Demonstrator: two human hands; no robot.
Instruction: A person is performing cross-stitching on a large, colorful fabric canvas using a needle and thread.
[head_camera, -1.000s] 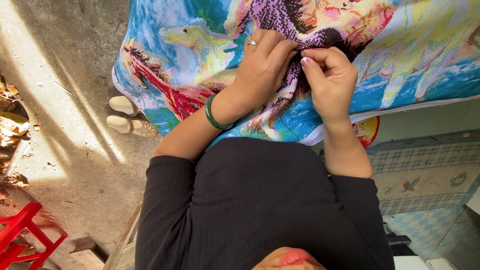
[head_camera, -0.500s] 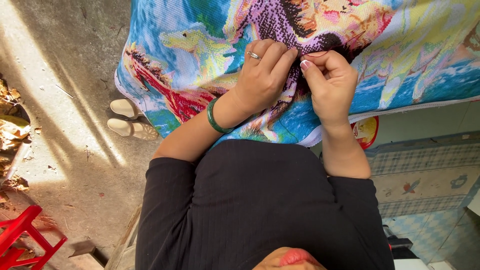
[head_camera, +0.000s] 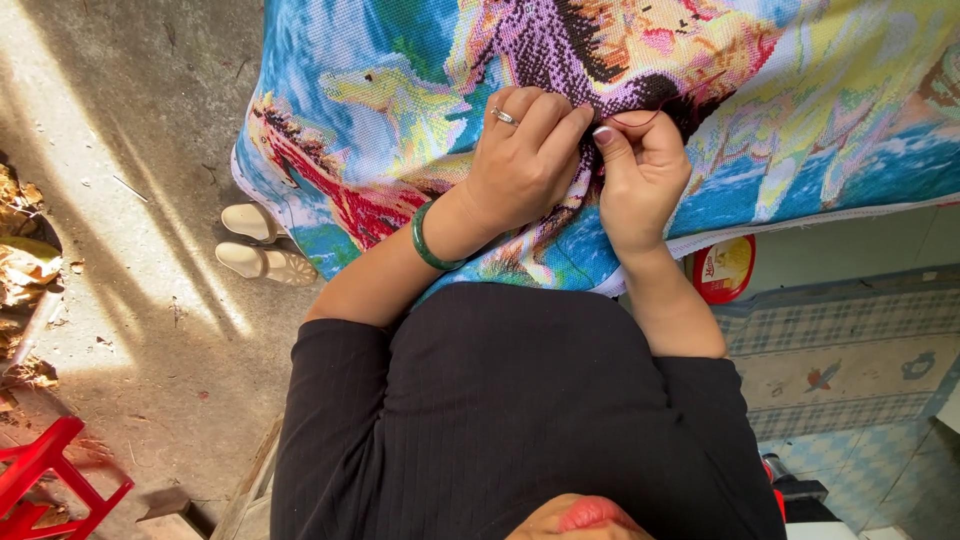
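Observation:
A large colourful cross-stitch cloth (head_camera: 400, 110), blue with purple, red and yellow figures, hangs spread in front of me. My left hand (head_camera: 520, 160), with a ring and a green bangle (head_camera: 428, 238) at the wrist, presses its curled fingers on the cloth's purple part. My right hand (head_camera: 640, 170) is beside it, fingertips touching the left hand's. Its thumb and fingers pinch a thin dark thread (head_camera: 640, 118) at the cloth. No needle can be made out. My black top (head_camera: 500, 410) fills the lower middle.
A pair of cream shoes (head_camera: 255, 245) lies on the sunlit concrete floor at the left, with dry leaves (head_camera: 25, 250) at the far left. A red plastic stool (head_camera: 45, 480) is at the bottom left. A red-and-yellow round tin (head_camera: 725, 268) and a patterned mat (head_camera: 850, 350) are on the right.
Both hands stay together on the purple patch. The left hand's fingers have slid slightly toward the right hand, and the right hand's fingers have closed tighter.

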